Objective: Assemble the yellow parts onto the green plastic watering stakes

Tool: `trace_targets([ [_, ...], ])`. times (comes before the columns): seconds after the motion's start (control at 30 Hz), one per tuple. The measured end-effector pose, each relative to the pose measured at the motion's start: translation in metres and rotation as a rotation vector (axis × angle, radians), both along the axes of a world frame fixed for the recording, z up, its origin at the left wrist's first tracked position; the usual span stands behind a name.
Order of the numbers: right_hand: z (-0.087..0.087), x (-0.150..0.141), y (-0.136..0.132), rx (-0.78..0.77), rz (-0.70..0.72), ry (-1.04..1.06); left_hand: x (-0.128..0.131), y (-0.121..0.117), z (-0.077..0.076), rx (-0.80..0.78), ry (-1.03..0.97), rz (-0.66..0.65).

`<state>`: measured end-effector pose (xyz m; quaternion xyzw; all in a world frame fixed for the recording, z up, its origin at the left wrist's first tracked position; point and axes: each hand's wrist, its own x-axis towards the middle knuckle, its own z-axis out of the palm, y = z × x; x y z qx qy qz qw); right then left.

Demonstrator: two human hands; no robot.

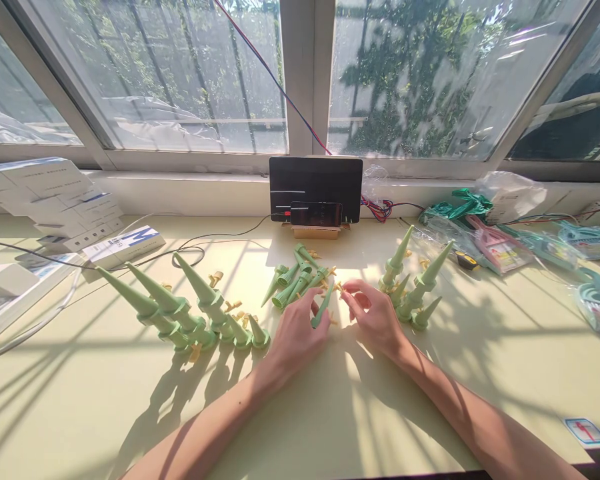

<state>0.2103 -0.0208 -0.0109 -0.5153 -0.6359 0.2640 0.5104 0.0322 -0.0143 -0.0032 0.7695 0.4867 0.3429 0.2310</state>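
Observation:
My left hand [299, 328] is closed around a slim green plastic cone [323, 308], which tilts up to the right. Opposite it, my right hand [375, 315] pinches a small tan plastic peg [338, 287] between thumb and fingertips, close to the cone. Whether peg and cone touch I cannot tell. Just beyond my hands lies a pile of loose green tubes and cones [295, 279], with small tan pieces at its edge. Upright green spired pieces [203, 293] with tan pegs stand left of my left hand. More such spired pieces [420, 293] stand beyond my right forearm.
A black tablet [315, 175] and a phone [320, 215] lean at the window, on a cardboard stand [316, 233]. White boxes [55, 190] and cables occupy the left. Plastic-bagged items [500, 243] and a yellow-black tool [466, 260] lie right. A sticker [585, 431] marks the near right corner.

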Motion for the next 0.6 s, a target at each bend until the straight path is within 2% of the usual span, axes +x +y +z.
trace_targets([
  [0.17,0.0001,0.0002,-0.0002,0.034,-0.028,-0.007,0.0004,0.0054,0.0014,-0.112,-0.227,0.091],
  [0.33,0.0021,-0.0005,-0.0026,0.052,0.013,-0.004,0.0014,0.0079,0.0048,-0.230,-0.413,0.100],
  [0.6,0.0072,-0.0003,-0.0073,0.065,0.094,-0.019,0.0021,0.0080,0.0043,-0.299,-0.481,0.129],
])
